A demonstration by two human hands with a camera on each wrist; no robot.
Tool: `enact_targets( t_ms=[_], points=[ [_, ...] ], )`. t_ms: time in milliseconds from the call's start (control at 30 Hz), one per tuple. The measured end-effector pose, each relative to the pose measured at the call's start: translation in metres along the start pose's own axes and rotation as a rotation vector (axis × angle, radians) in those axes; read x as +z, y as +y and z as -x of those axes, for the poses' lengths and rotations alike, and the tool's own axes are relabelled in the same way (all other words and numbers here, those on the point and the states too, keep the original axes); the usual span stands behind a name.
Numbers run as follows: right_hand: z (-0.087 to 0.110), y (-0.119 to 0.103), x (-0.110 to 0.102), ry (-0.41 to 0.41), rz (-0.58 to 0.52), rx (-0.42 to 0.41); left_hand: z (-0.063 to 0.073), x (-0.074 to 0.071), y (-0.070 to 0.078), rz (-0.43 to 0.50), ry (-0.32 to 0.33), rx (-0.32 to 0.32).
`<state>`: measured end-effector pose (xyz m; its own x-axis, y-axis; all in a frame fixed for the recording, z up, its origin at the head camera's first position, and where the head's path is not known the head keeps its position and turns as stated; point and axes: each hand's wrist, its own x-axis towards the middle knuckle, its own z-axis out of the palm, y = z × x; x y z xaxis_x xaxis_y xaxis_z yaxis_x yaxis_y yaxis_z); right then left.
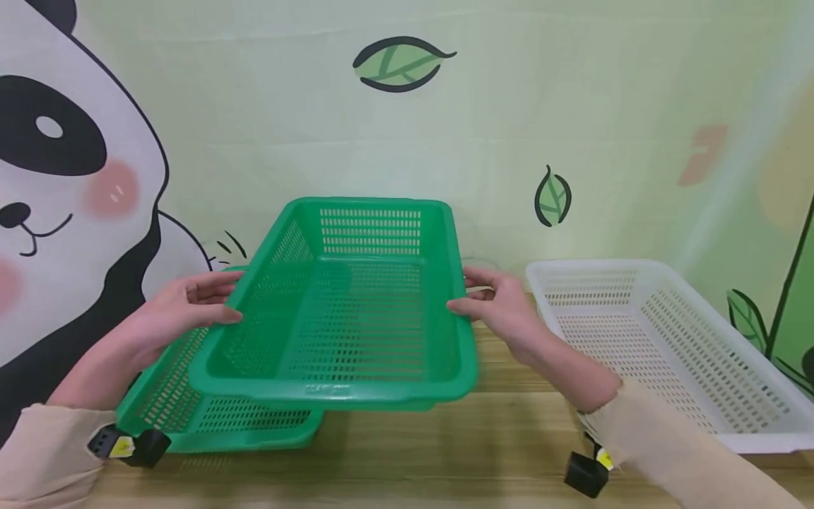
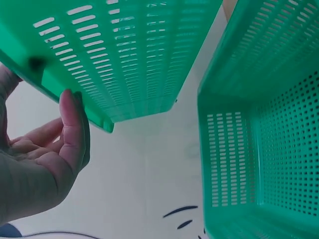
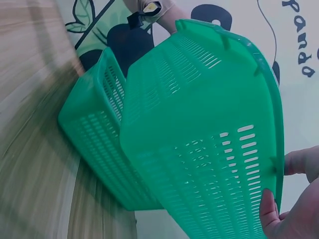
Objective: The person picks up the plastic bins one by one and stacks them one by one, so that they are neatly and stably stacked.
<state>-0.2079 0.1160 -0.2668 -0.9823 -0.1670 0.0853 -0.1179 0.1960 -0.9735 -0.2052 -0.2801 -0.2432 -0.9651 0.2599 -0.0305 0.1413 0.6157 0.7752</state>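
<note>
A green plastic basket [image 1: 356, 318] with slotted walls is held up off the table between both hands, tilted so its inside faces me. My left hand [image 1: 191, 307] grips its left rim, thumb on top and fingers beneath. On the opposite rim, my right hand [image 1: 499, 304] pinches the edge between thumb and fingers. Below and to the left, a second green basket [image 1: 254, 435] stands on the table, partly hidden by the raised one. The left wrist view shows the raised basket's slotted wall [image 2: 129, 55] apart from the lower basket.
A white slotted basket [image 1: 636, 353] stands on the right side of the wooden table [image 1: 445, 459]. Behind everything hangs a pale green backdrop [image 1: 286, 127] printed with a panda and leaves.
</note>
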Motion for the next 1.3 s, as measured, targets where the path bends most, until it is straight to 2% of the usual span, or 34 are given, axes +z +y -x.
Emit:
enact_targets(
  t_ms=[233, 500, 633, 867, 1067, 1267, 1300],
  points=[
    [0.0, -0.002, 0.014, -0.041, -0.067, -0.006, 0.008, -0.014, -0.016, -0.055, 0.022, -0.003],
    [-0.002, -0.002, 0.03, -0.083, -0.141, 0.045, 0.012, -0.022, -0.037, -0.049, 0.039, -0.014],
    [-0.004, -0.001, 0.038, -0.114, -0.158, 0.033, 0.014, -0.027, -0.049, -0.07, 0.064, -0.006],
    [-0.005, 0.0, 0.055, -0.167, -0.181, -0.009, 0.017, -0.033, -0.067, -0.079, 0.148, -0.058],
    [-0.006, 0.002, 0.067, -0.189, -0.169, -0.007, 0.019, -0.039, -0.084, -0.118, 0.163, -0.084],
    [-0.011, 0.006, 0.078, -0.206, -0.162, -0.031, 0.021, -0.046, -0.087, -0.147, 0.151, -0.106],
    [-0.012, 0.006, 0.079, -0.21, -0.164, -0.034, 0.022, -0.046, -0.085, -0.125, 0.152, -0.098]
  ],
)
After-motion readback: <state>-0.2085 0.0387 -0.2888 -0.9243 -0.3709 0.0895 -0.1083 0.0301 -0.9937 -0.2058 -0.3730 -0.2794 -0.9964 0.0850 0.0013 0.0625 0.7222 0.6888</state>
